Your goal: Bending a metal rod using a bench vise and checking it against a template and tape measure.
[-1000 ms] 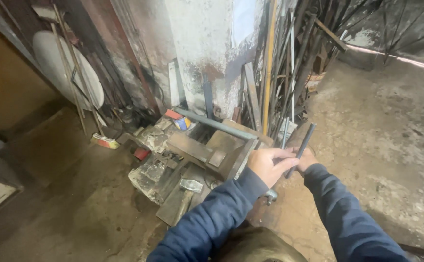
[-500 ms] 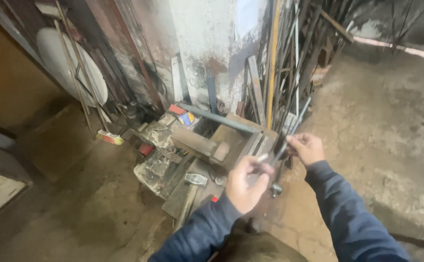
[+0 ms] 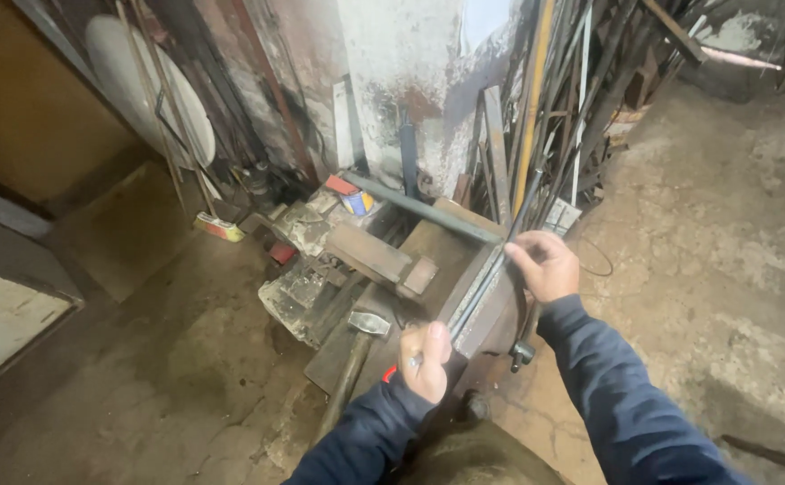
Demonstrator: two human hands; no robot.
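A long thin metal rod point(image 3: 482, 283) lies slanted across a rusty steel workbench point(image 3: 442, 242), running up toward the bundle of bars against the wall. My left hand point(image 3: 428, 359) is closed around the rod's near end, thumb up. Farther up the same rod, my right hand point(image 3: 545, 265) grips it at the bench's right edge. Both sleeves are dark blue. A vise handle point(image 3: 520, 352) hangs just below my right wrist.
A hammer point(image 3: 357, 346) rests on the bench's left part beside metal blocks point(image 3: 370, 254) and a small tin point(image 3: 357, 202). Many steel bars point(image 3: 572, 99) lean on the wall behind. A round white disc point(image 3: 154, 85) stands at left. Bare concrete floor point(image 3: 725, 242) spreads to the right.
My hands have parted along the rod: the left slid down to its near end, the right stayed higher up. The rod now lies lower on the bench.
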